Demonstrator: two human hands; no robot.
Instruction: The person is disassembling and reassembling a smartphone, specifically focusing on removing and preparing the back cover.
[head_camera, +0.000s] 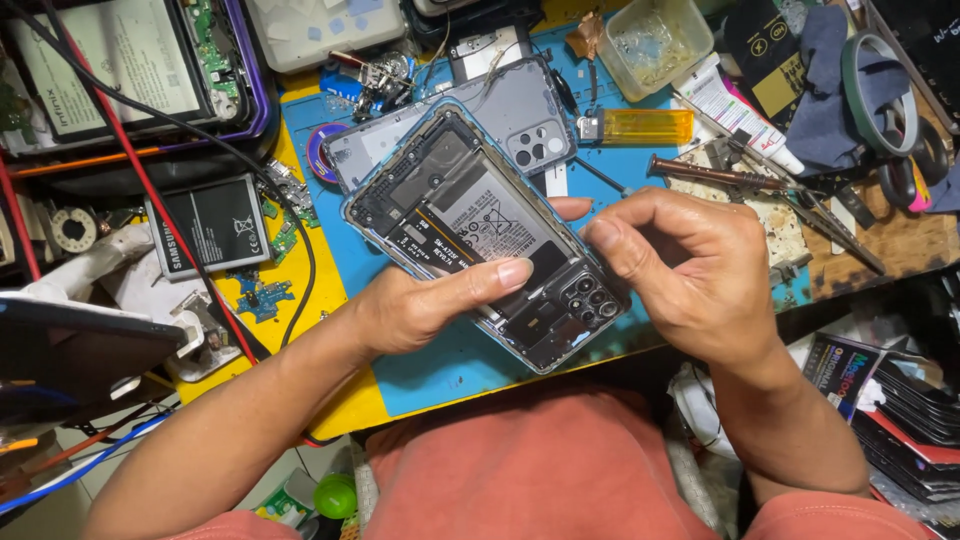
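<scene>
Blue-rimmed opened phone (480, 235) | between both hands | left hand (420, 305) clasps underneath | right hand (690, 270) pinches edge

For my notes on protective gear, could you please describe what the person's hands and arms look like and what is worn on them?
The left hand and right hand are bare: no gloves, rings, watch or wrist strap visible. Both forearms are uncovered to the frame's bottom edge, with no sleeves showing. Fingernails are short.

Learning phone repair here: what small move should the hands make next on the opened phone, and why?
Probably press along the edge near the camera block: the left hand steadies the opened phone with its thumb across the battery, while the right hand pinches that corner.
</scene>
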